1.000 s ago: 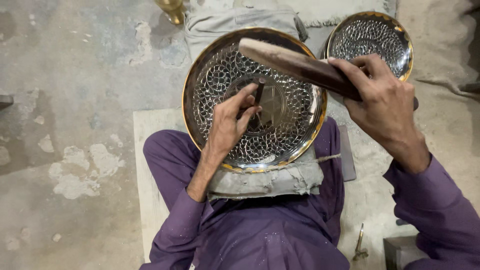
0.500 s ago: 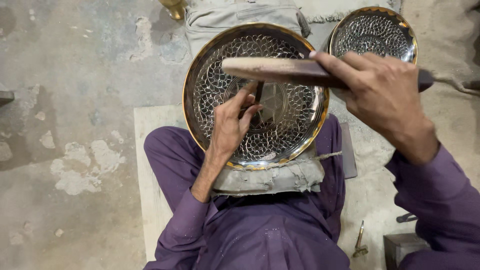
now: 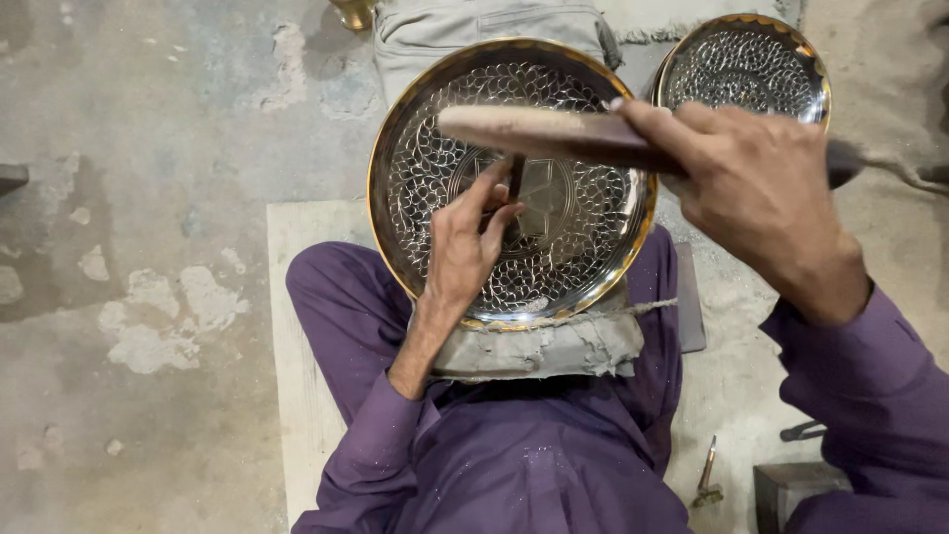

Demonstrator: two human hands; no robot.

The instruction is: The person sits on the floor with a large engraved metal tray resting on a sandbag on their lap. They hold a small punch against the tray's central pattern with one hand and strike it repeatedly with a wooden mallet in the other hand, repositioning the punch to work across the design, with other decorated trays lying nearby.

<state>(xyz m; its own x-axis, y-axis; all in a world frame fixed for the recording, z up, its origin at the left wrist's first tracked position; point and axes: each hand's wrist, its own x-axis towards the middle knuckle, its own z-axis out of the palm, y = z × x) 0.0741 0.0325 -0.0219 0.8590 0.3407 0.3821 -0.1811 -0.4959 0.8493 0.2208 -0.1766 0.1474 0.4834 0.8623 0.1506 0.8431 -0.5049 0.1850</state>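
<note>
A large round engraved metal plate (image 3: 593, 247) with a gold rim rests on a grey clay-covered block (image 3: 539, 346) between my knees. My left hand (image 3: 465, 247) pinches a thin dark chisel (image 3: 514, 178) upright on the plate's middle. My right hand (image 3: 756, 193) grips a wooden mallet (image 3: 539, 131), held level just above the chisel's top. Purple sleeves and trousers cover my arms and legs.
A second, smaller engraved plate (image 3: 743, 64) lies at the upper right. A pale board (image 3: 306, 297) lies under my legs on the concrete floor. A small metal punch (image 3: 707, 475) and a dark block (image 3: 791, 494) sit at the lower right. A brass object (image 3: 354, 12) stands at the top.
My right hand has swung the mallet from a raised tilt down to level over the chisel. The left hand and chisel have stayed on the plate.
</note>
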